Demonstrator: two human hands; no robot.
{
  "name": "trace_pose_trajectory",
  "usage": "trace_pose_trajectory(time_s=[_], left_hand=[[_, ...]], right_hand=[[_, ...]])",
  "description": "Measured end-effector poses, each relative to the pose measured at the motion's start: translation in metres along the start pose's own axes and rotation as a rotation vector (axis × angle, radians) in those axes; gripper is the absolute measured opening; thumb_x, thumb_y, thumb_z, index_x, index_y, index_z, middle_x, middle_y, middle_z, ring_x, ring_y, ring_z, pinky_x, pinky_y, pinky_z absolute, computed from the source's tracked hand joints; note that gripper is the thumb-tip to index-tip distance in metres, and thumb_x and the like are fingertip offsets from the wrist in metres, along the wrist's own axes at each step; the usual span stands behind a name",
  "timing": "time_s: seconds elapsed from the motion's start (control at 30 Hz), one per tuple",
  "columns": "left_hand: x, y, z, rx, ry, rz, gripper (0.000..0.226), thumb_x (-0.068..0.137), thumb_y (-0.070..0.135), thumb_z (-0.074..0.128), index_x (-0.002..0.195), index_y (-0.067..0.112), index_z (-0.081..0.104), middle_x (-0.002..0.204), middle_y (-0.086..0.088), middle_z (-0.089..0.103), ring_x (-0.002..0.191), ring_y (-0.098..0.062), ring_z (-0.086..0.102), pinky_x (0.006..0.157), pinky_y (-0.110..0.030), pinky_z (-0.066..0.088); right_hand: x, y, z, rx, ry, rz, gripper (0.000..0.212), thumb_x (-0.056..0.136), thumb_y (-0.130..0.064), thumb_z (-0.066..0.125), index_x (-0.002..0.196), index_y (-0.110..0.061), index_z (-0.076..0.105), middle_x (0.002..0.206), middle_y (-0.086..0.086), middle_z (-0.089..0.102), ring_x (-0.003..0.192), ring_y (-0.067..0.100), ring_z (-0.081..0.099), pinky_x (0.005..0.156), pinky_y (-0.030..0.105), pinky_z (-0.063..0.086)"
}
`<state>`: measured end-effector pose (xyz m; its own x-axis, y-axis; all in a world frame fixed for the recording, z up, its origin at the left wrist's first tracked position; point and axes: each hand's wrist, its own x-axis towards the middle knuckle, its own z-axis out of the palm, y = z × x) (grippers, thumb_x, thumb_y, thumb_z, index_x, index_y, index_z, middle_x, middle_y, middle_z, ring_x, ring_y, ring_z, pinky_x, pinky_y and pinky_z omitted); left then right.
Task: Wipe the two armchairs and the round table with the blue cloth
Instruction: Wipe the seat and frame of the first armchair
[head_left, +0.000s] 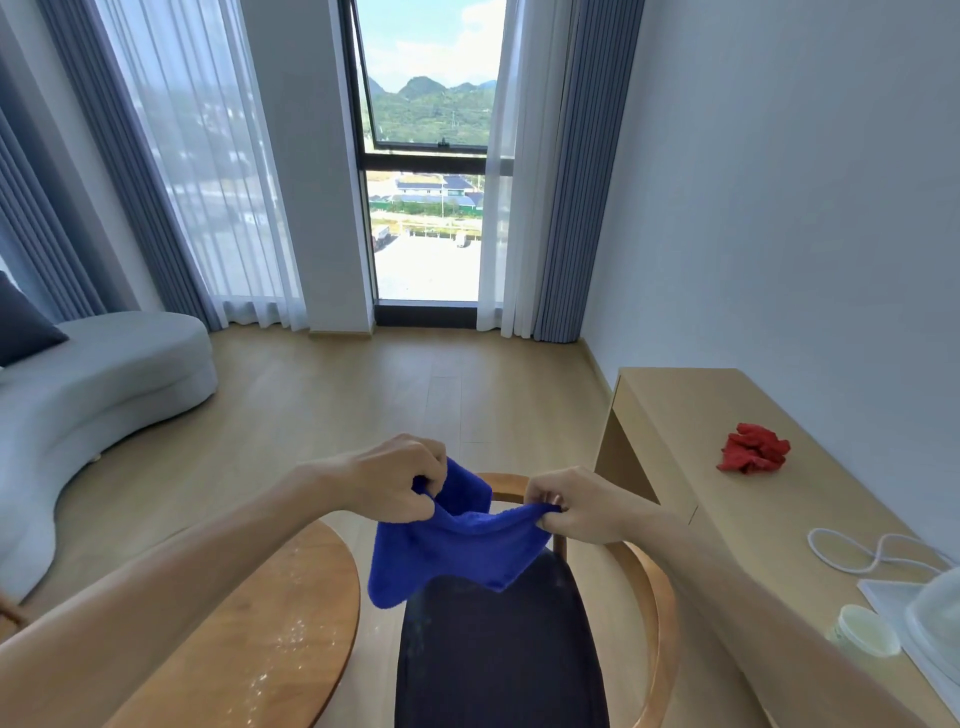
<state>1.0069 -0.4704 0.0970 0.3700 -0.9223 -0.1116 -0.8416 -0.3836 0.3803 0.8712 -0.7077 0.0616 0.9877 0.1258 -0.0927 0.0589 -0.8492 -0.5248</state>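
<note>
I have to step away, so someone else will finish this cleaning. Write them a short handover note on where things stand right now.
Left hand and right hand each pinch the top edge of the blue cloth, held spread in the air above the armchair.
The round table sits left of that chair and shows pale specks on its top.
The cloth touches no surface, so judge wiping as not begun here.
Left: this armchair, the table, and the second armchair, which is out of view.
A red cloth lies on the desk; ignore it.

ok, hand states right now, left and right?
Left hand: closed, pinching one edge of the blue cloth.
Right hand: closed, pinching the cloth's other edge.
</note>
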Motion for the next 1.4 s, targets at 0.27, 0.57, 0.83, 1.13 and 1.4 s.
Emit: trace_pose_trajectory(time_s=[0.27, 0.57, 0.83, 1.13, 1.4], left_hand=[[0.0, 0.025, 0.0, 0.023, -0.169, 0.09, 0.023, 0.062, 0.011, 0.049, 0.043, 0.018, 0.038, 0.105, 0.011, 0.063, 0.064, 0.004, 0.047, 0.056, -0.007, 0.033], [-0.015, 0.044, 0.008, -0.019, -0.219, 0.222, 0.018, 0.062, 0.008, 0.047, 0.046, 0.002, 0.04, 0.107, 0.016, 0.067, 0.061, -0.01, 0.046, 0.057, -0.015, 0.035], [-0.032, 0.015, -0.005, -0.126, -0.015, 0.102, 0.013, 0.064, 0.003, 0.051, 0.054, 0.004, 0.043, 0.096, 0.008, 0.07, 0.087, -0.028, 0.061, 0.068, -0.04, 0.047], [-0.036, -0.007, 0.003, -0.054, 0.193, 0.091, 0.007, 0.086, 0.008, 0.061, 0.081, 0.011, 0.065, 0.094, 0.005, 0.06, 0.082, -0.007, 0.057, 0.075, -0.019, 0.05], [-0.034, -0.007, 0.002, -0.017, 0.275, 0.098, 0.012, 0.095, 0.017, 0.056, 0.095, 0.01, 0.066, 0.096, 0.006, 0.055, 0.083, -0.004, 0.054, 0.073, -0.018, 0.049]], right_hand=[[0.016, -0.011, 0.002, 0.022, -0.012, -0.096, 0.013, 0.076, -0.002, 0.061, 0.072, -0.014, 0.059, 0.152, -0.013, 0.031, 0.14, 0.009, 0.025, 0.11, 0.032, 0.027], [0.022, -0.016, 0.006, 0.13, -0.317, -0.081, 0.008, 0.067, -0.003, 0.059, 0.067, 0.003, 0.054, 0.138, -0.018, 0.05, 0.137, 0.008, 0.03, 0.112, 0.033, 0.023], [-0.002, -0.013, -0.001, 0.166, -0.142, -0.037, 0.003, 0.074, -0.016, 0.06, 0.075, -0.013, 0.06, 0.09, 0.001, 0.06, 0.088, 0.015, 0.054, 0.082, 0.029, 0.048], [-0.009, -0.004, -0.019, -0.025, 0.099, -0.13, 0.023, 0.085, -0.002, 0.055, 0.081, -0.025, 0.056, 0.083, -0.007, 0.06, 0.073, 0.006, 0.053, 0.065, 0.016, 0.042], [-0.01, -0.006, -0.028, -0.118, 0.08, -0.1, 0.028, 0.095, 0.0, 0.039, 0.1, -0.022, 0.055, 0.094, -0.01, 0.06, 0.083, 0.003, 0.055, 0.071, 0.017, 0.045]])
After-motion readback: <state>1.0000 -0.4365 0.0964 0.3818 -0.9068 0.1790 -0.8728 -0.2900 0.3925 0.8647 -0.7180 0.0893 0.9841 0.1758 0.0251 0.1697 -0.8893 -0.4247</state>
